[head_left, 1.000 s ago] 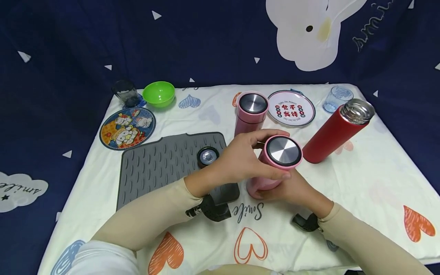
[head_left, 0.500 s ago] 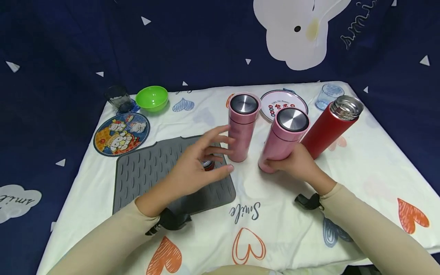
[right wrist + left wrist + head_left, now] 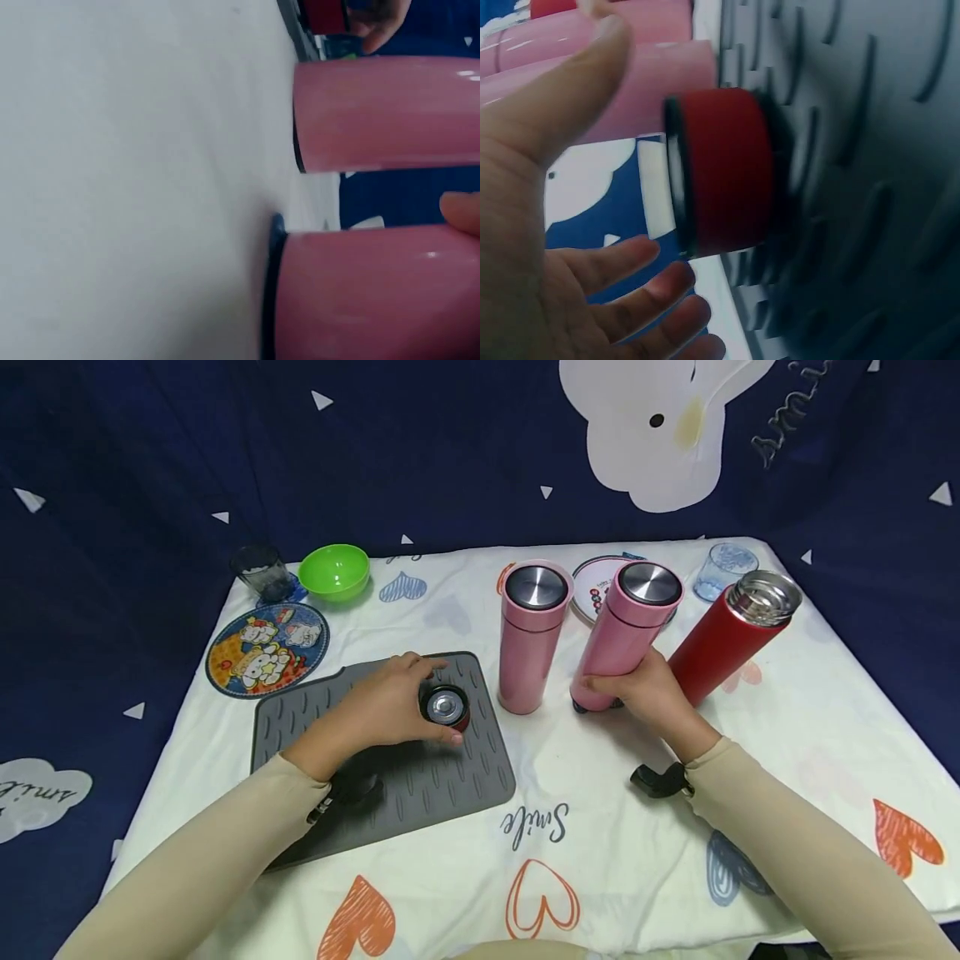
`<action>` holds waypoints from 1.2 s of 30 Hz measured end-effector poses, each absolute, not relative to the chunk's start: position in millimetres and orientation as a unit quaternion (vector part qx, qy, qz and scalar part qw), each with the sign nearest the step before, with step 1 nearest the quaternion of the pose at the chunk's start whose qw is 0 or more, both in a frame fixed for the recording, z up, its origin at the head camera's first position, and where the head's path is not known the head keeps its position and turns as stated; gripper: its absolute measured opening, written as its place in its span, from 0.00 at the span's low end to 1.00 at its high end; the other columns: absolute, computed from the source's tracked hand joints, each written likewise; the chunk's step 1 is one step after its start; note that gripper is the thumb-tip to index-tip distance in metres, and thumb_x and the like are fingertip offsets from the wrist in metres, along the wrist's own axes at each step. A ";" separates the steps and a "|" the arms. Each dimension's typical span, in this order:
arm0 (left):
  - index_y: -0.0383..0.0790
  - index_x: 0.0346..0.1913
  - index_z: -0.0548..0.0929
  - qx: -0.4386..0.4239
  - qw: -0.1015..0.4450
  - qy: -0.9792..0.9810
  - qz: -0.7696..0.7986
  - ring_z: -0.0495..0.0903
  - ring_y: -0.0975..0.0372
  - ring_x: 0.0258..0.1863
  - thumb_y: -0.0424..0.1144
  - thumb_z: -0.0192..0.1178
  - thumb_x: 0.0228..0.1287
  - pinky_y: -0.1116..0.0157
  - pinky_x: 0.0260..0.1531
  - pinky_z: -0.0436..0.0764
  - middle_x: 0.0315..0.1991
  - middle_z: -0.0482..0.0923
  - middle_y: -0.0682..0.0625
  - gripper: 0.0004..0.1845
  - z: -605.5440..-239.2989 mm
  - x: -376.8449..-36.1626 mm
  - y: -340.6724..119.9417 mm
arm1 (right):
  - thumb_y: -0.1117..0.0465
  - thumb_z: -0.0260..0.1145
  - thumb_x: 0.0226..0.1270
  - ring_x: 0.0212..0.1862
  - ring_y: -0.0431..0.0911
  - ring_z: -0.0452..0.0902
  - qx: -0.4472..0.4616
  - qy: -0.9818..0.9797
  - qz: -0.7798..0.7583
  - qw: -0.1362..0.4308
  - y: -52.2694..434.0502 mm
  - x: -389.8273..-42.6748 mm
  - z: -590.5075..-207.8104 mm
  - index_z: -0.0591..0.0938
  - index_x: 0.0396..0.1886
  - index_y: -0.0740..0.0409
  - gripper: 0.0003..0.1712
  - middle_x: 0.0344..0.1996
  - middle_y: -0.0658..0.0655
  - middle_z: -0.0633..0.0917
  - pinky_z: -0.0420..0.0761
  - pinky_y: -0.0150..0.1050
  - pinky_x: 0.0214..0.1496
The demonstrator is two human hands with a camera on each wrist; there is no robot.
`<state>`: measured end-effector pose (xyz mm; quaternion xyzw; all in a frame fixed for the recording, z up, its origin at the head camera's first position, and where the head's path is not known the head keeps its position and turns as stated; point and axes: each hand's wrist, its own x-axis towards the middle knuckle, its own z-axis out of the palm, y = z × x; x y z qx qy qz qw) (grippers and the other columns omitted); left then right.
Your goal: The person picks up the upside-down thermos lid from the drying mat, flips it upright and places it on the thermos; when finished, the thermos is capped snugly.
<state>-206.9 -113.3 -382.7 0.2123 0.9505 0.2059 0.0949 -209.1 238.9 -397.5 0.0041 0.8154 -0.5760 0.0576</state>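
My left hand (image 3: 387,704) is spread around a red bottle lid (image 3: 727,171) with a dark rim, which sits on the grey ribbed mat (image 3: 390,789). In the left wrist view its thumb and fingers stand apart from the lid. My right hand (image 3: 654,697) grips the lower part of a pink thermos (image 3: 617,647) with a shiny silver top. A second pink thermos (image 3: 525,664) stands upright just left of the held one. Right of my right hand stands a lidless red thermos (image 3: 723,643), its steel mouth showing.
A white plate (image 3: 588,578) lies partly hidden behind the held thermos, and a clear blue glass (image 3: 723,568) stands at the back right. At the back left are a green bowl (image 3: 335,574), a dark glass (image 3: 262,575) and a colourful round plate (image 3: 267,650).
My left hand has left the held pink thermos and moved left to the red lid. My right hand has carried that thermos away from me, up beside the other pink one.
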 end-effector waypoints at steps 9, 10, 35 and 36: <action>0.39 0.58 0.78 0.243 0.087 0.954 0.152 0.76 0.57 0.46 0.65 0.76 0.37 0.56 0.44 0.78 0.49 0.78 0.48 0.46 -393.2 -213.3 -107.1 | 0.59 0.76 0.57 0.55 0.51 0.71 0.014 0.806 -0.586 0.074 237.2 -206.6 -399.2 0.65 0.64 0.60 0.39 0.55 0.60 0.75 0.71 0.43 0.59; 0.39 0.57 0.79 0.243 0.085 0.955 0.148 0.76 0.56 0.46 0.65 0.76 0.38 0.56 0.44 0.78 0.49 0.77 0.48 0.45 -393.8 -213.5 -106.8 | 0.59 0.77 0.56 0.56 0.52 0.70 0.014 0.812 -0.579 0.074 238.0 -204.7 -398.4 0.63 0.65 0.60 0.42 0.56 0.61 0.74 0.70 0.45 0.60; 0.50 0.50 0.81 0.432 -0.005 0.878 0.207 0.70 0.67 0.39 0.57 0.78 0.36 0.69 0.38 0.75 0.40 0.72 0.61 0.34 -322.0 -122.9 -48.0 | 0.45 0.60 0.73 0.35 0.54 0.78 -0.151 0.807 -0.509 0.258 170.0 -97.6 -355.3 0.79 0.43 0.55 0.18 0.30 0.54 0.84 0.76 0.39 0.34; 0.49 0.54 0.79 0.422 -0.006 0.881 0.213 0.71 0.67 0.41 0.59 0.78 0.36 0.68 0.39 0.76 0.43 0.73 0.60 0.38 -322.7 -123.7 -49.1 | 0.45 0.62 0.71 0.33 0.52 0.78 -0.152 0.813 -0.507 0.241 169.9 -99.2 -354.6 0.79 0.43 0.54 0.17 0.29 0.53 0.83 0.76 0.38 0.32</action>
